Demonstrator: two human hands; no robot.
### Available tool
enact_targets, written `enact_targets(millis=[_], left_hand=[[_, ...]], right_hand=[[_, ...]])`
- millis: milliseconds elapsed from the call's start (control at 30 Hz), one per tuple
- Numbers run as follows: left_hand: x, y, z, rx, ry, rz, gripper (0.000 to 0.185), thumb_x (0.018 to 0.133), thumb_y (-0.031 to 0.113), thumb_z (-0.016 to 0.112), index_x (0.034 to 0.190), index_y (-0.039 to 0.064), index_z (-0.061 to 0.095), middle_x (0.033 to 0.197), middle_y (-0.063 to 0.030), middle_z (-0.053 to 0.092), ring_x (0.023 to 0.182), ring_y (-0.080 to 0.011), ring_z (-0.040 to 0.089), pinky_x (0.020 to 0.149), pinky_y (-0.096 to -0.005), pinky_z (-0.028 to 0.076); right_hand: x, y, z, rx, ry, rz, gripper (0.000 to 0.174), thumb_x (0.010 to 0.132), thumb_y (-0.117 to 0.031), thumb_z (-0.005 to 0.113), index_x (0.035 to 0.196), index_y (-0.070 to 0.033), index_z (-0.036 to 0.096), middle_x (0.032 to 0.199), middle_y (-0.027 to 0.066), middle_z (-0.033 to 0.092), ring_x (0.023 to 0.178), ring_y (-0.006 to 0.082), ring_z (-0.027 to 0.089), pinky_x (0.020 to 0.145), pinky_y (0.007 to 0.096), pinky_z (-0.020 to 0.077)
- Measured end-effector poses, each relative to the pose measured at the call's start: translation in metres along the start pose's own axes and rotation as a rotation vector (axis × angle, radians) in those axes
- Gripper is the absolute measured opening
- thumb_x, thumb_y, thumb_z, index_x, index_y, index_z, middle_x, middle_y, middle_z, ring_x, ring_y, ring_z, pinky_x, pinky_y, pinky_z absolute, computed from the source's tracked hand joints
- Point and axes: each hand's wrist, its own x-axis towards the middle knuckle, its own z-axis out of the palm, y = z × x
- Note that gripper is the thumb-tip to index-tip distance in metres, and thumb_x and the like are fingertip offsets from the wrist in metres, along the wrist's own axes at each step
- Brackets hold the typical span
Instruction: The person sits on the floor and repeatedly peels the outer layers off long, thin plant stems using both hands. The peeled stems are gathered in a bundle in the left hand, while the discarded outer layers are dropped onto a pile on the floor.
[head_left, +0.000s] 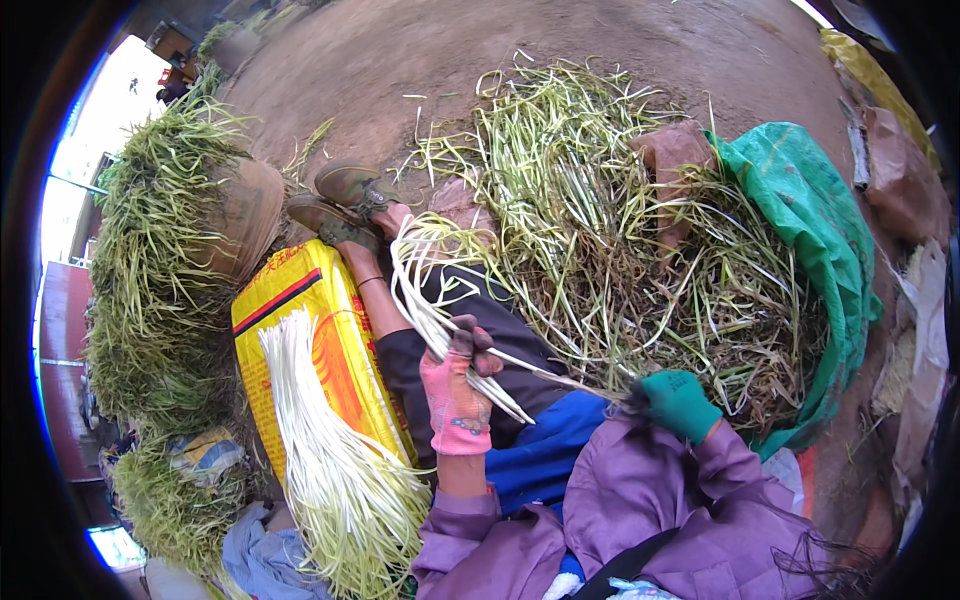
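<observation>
In a pink glove with stained fingertips, my left hand (459, 390) grips a small bunch of white-stemmed greens (420, 300), which look like Chinese chives. Their yellow-green leaf ends droop across my legs. One stalk (536, 367) stretches from that hand to my right hand (679, 405), which wears a green glove and is closed around its brownish end. The right fingertips are dark and blurred. Left of my legs, a large neat bundle of clean white stems (300, 390) lies on a yellow printed sack (277, 292). Uncleaned stalks (570, 180) are heaped to my right.
A green woven sack (810, 202) borders the heap on the right. Tall bundles of green leaves (157, 262) stand at the left beside the yellow sack. Below them lies a blue cloth (266, 551). Bare dirt floor (390, 52) extends ahead, beyond my camouflage shoes (352, 187).
</observation>
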Motion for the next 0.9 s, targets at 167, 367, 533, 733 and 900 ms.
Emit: enact_targets(millis=[167,367,533,733,900], left_hand=[[0.003,0.0,0.001,-0.046,-0.06,0.015,0.02,0.093,0.015,0.071,0.108,0.004,0.063,0.084,-0.0089,0.067,0.054,-0.0098,0.052,0.052,-0.0247,0.042],[0.002,-0.005,0.007,-0.087,-0.056,-0.042,0.023,0.092,0.018,0.071,0.11,0.005,0.064,0.085,-0.0097,0.068,0.053,-0.0101,0.05,0.052,-0.0259,0.04],[0.005,-0.003,0.003,-0.106,-0.095,-0.005,0.023,0.092,0.02,0.072,0.109,0.005,0.065,0.087,-0.0093,0.068,0.053,-0.01,0.051,0.051,-0.0266,0.039],[0.008,-0.009,-0.001,-0.049,-0.05,-0.001,0.026,0.091,0.018,0.072,0.111,0.004,0.064,0.088,-0.0103,0.069,0.054,-0.0129,0.057,0.051,-0.0271,0.046],[0.011,0.003,-0.018,0.047,0.02,0.134,0.024,0.091,0.014,0.072,0.11,0.002,0.063,0.09,-0.0094,0.069,0.07,-0.0131,0.064,0.056,-0.0208,0.051]], right_hand=[[-0.016,-0.004,-0.034,0.069,0.247,-0.006,0.041,0.082,-0.029,0.073,0.118,-0.009,0.066,0.117,0.0172,0.065,0.101,0.0349,0.065,0.081,0.0439,0.053],[0.042,-0.06,-0.032,0.867,0.162,-0.441,0.077,0.089,-0.034,0.072,0.15,-0.006,0.035,0.143,0.0171,0.051,0.131,0.0298,0.051,0.108,0.0412,0.04],[0.049,-0.07,-0.002,1.637,-0.254,-0.374,0.093,0.092,-0.053,0.064,0.156,-0.004,0.018,0.138,0.0111,0.053,0.128,0.0217,0.05,0.105,0.0379,0.0417],[0.038,-0.06,0.012,1.767,-0.35,-0.205,0.066,0.092,-0.05,0.066,0.134,-0.003,0.048,0.089,0.0022,0.059,0.075,0.0096,0.057,0.069,0.0241,0.0452],[0.015,-0.006,0.009,1.514,0.023,0.018,0.031,0.094,-0.029,0.067,0.107,-0.001,0.064,0.074,-0.0035,0.053,0.062,0.0042,0.047,0.052,0.0193,0.0347]])
